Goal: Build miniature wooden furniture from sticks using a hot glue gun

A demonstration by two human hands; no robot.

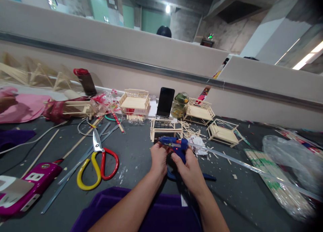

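Note:
My right hand (pixel 189 168) is wrapped round the grip of a blue hot glue gun (pixel 174 144), whose nozzle points left and whose clear glue stick (pixel 247 167) trails off to the right. My left hand (pixel 158 158) is closed in a pinch at the nozzle end; what its fingertips hold is too small to see. Just beyond the gun stands a small wooden stick frame (pixel 165 128) on the dark table (pixel 136 158).
Red-and-yellow scissors (pixel 99 163) lie to the left, a magenta power strip (pixel 27 188) further left. Behind are several small stick furniture models (pixel 135 102), a propped phone (pixel 165 102), a jar (pixel 179 106), loose sticks. A bagged stick bundle (pixel 275 185) lies right. Purple cloth (pixel 141 208) covers my lap.

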